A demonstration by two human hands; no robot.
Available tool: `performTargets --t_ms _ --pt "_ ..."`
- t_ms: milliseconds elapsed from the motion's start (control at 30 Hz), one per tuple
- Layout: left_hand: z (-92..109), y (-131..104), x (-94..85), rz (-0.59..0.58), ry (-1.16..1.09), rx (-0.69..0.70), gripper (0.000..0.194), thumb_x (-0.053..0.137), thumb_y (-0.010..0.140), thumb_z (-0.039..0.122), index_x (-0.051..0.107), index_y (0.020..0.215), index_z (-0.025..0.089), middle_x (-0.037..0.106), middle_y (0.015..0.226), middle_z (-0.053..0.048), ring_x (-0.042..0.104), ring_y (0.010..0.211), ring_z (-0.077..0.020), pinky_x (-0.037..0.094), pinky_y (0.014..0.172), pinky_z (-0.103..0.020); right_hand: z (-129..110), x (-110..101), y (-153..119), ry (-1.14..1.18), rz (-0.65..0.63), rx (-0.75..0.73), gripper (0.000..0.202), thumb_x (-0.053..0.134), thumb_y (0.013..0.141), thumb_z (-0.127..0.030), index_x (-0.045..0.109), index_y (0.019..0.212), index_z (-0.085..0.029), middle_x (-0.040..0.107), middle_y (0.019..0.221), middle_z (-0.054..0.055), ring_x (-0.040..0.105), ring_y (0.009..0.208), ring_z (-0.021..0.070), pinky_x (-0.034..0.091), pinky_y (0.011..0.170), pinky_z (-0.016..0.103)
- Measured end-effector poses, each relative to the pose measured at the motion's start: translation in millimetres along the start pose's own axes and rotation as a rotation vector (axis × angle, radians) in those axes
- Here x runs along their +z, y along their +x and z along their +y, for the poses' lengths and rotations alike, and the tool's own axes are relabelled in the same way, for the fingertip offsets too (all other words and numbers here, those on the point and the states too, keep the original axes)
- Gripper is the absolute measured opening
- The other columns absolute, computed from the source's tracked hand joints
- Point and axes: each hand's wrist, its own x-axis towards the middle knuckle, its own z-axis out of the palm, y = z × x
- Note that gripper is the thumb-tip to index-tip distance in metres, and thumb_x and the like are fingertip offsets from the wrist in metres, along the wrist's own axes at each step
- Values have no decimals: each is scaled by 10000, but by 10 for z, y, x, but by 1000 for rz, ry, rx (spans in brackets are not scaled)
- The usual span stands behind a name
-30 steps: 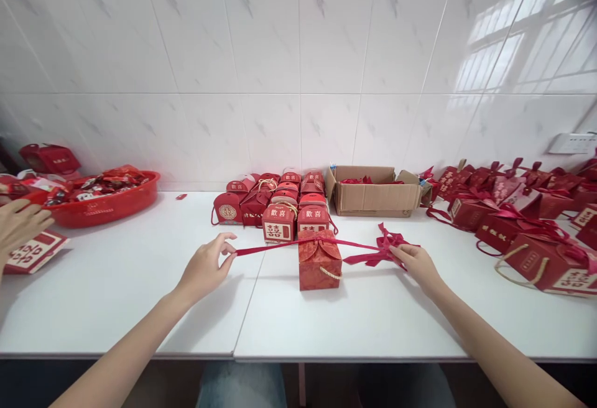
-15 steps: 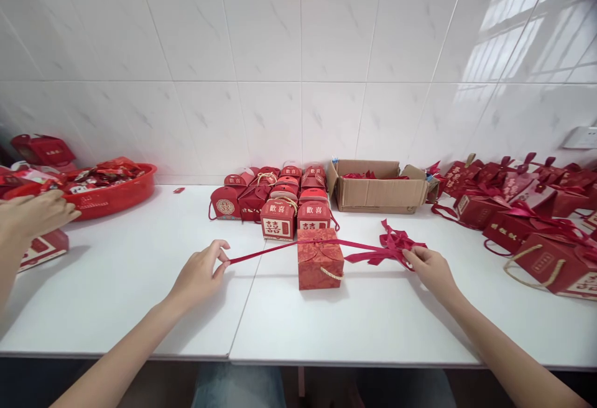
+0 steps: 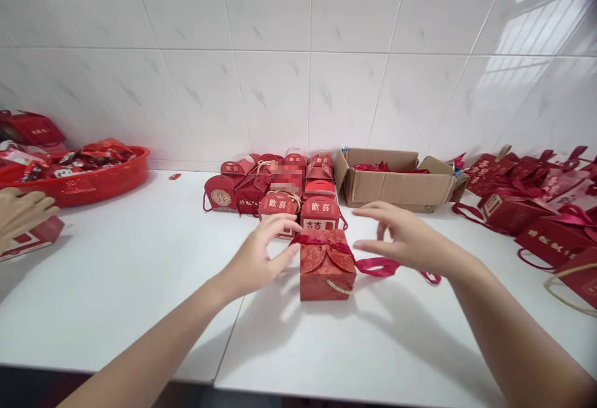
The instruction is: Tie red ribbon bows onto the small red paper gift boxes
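A red patterned gift box (image 3: 326, 277) with a rope handle on its front stands on the white table before me. A dark red ribbon (image 3: 321, 242) lies across its top, and the rest trails loosely over the table on the right. My left hand (image 3: 256, 255) is at the box's left edge, thumb and fingers apart beside the short ribbon end. Whether it touches the ribbon is unclear. Just right of the box, my right hand (image 3: 405, 237) hovers above the trailing ribbon, fingers spread and holding nothing.
Several red gift boxes (image 3: 221, 195) stand behind, beside a cardboard carton (image 3: 396, 189) of ribbons. More ribboned boxes (image 3: 508, 212) crowd the right. At left are a red basket (image 3: 102, 190) of sweets and another person's hand (image 3: 23, 215) over a red box.
Both hands have let go of the stretched ribbon and come in toward the box. The ribbon has slackened, its right part dropping to the table. The view has tilted down slightly.
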Motion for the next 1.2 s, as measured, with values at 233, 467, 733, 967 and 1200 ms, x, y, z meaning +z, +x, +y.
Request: performTargets --t_ms 233,467,733,967,1200 --pt "-47 91 396 -60 -233 16 241 579 843 261 594 1079 215 500 1324 -110 451 1277 -262 379 1066 -412 -141 260 322 6 -234 -256 658 634 774 -538 465 1353 -276 590 1229 68 579 1013 236 471 849 357" --pt "-135 10 487 -91 -265 26 291 573 841 228 559 1132 240 455 1354 -99 440 1270 -265 363 1069 -454 -89 268 295 82 -236 -197 441 637 804 -402 540 1219 -285 618 1067 28 563 848 165 466 693 282" --pt "-132 17 522 -98 -299 18 319 586 837 231 536 1152 242 437 1357 -97 406 1292 -276 364 1064 -451 -101 295 326 95 -255 -172 444 637 798 -414 542 1214 -290 591 1105 41 570 902 180 468 736 296" --pt "-208 3 515 6 -509 -196 393 488 911 422 395 1256 258 423 1339 -90 452 1206 -240 413 975 -381 16 81 304 -42 -326 54 685 551 741 -695 500 1282 -278 596 1118 75 591 889 229 466 683 308" --pt "-250 64 468 -79 -639 -478 300 458 901 505 511 874 211 561 850 -13 521 806 -173 412 727 -285 233 -14 410 57 -649 66 433 479 819 -625 637 883 -227 608 850 17 538 718 155 397 615 252"
